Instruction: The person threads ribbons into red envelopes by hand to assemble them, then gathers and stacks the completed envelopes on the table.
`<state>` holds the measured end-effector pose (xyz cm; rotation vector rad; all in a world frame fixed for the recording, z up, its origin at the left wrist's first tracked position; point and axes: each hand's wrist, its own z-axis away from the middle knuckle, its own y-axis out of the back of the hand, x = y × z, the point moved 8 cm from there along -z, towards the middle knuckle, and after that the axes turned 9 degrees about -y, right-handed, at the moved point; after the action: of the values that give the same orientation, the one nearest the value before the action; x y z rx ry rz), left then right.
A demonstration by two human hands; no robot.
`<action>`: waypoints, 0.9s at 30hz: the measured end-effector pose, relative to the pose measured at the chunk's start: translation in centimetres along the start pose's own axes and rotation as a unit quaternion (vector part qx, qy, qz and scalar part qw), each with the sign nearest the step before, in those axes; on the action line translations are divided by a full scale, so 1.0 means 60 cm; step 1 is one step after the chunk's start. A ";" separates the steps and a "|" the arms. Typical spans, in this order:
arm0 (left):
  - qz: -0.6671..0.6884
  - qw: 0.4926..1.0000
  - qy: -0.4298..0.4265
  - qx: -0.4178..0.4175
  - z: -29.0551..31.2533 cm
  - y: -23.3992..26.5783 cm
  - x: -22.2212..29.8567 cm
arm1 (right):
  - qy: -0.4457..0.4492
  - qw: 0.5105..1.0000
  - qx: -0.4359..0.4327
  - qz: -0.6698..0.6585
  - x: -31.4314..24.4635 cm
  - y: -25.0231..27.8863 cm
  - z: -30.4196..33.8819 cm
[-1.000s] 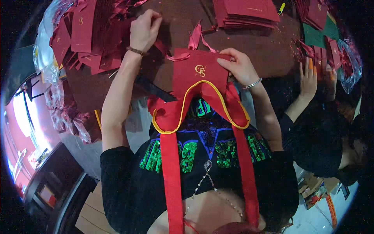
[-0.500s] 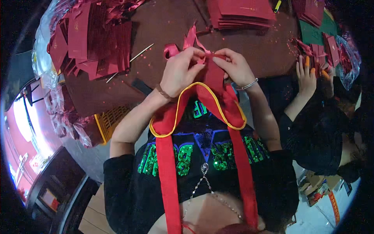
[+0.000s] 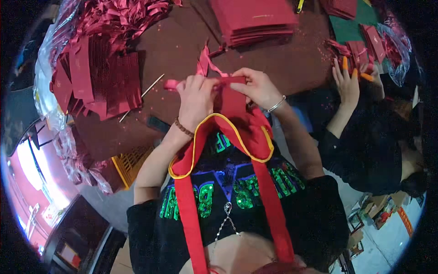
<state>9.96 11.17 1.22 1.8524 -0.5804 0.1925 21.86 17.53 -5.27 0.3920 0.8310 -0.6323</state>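
Note:
Over the near edge of the brown-covered table, both my hands work at a pink-red ribbon (image 3: pixel 205 62) and a dark red paper piece (image 3: pixel 232 97). My left hand (image 3: pixel 195 98) is closed, its fingertips on the ribbon, whose loop sticks out to its left. Between thumb and forefinger my right hand (image 3: pixel 259 89) pinches the upper right edge of the red piece. Its lower part merges with the red apron (image 3: pixel 207 132), trimmed in yellow, so I cannot tell where it ends. The ribbon's loose tails lie on the table beyond my fingers.
Stacks of dark red cards stand at left (image 3: pixel 98 77) and at the far middle (image 3: pixel 255 20). Behind the left stack lies a heap of ribbons (image 3: pixel 121 18). A thin stick (image 3: pixel 142 98) rests beside it. At right, a co-worker's hands (image 3: pixel 349 84) with orange finger covers handle red pieces.
My hands have drawn apart a little, the left one moving left with the ribbon. The loop now sticks out left of that hand. The whole view has also shifted slightly.

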 end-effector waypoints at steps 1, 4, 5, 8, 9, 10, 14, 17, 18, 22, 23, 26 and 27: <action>0.025 1.000 -0.008 -0.014 0.002 -0.003 -0.001 | -0.008 1.000 -0.002 -0.016 0.003 0.003 0.000; 0.016 1.000 -0.017 -0.021 -0.001 0.004 0.006 | -0.020 1.000 0.001 0.000 -0.012 0.003 0.010; 0.018 0.999 -0.026 -0.017 -0.001 0.006 0.009 | -0.021 0.999 0.010 0.036 -0.016 0.005 0.012; -0.004 0.999 -0.049 0.012 -0.007 0.016 0.018 | -0.003 1.000 -0.010 -0.004 0.003 0.001 -0.003; -0.004 0.998 -0.062 0.022 -0.009 0.021 0.024 | -0.004 1.000 -0.005 -0.008 0.005 0.002 -0.003; 0.023 0.998 -0.055 0.020 -0.010 0.022 0.023 | -0.008 1.000 -0.014 -0.020 0.009 -0.001 -0.005; 0.097 0.995 0.037 0.013 -0.009 0.009 0.014 | -0.012 1.000 -0.008 -0.005 0.015 -0.003 -0.004; 0.077 0.997 0.008 0.007 -0.009 0.004 0.016 | -0.010 1.000 0.006 0.003 0.013 -0.003 0.001; 0.074 0.997 0.014 -0.010 -0.008 0.004 0.017 | -0.012 1.000 0.008 0.013 0.010 -0.002 0.004; 0.091 0.994 0.033 -0.042 0.000 -0.002 0.015 | -0.005 1.000 -0.001 0.001 0.006 -0.006 0.004; 0.087 0.993 0.051 -0.054 0.007 -0.008 0.010 | -0.005 1.000 -0.002 0.002 0.006 -0.006 0.004; 0.059 0.996 0.036 -0.062 0.008 -0.002 0.010 | 0.000 1.000 -0.009 -0.024 0.006 -0.002 0.002; 0.035 0.998 0.002 -0.058 0.003 0.006 0.018 | 0.008 1.000 -0.006 -0.029 0.006 0.000 -0.001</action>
<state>10.71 10.58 1.88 1.7204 -0.6419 0.2051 22.02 17.45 -5.59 0.3638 0.8641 -0.6782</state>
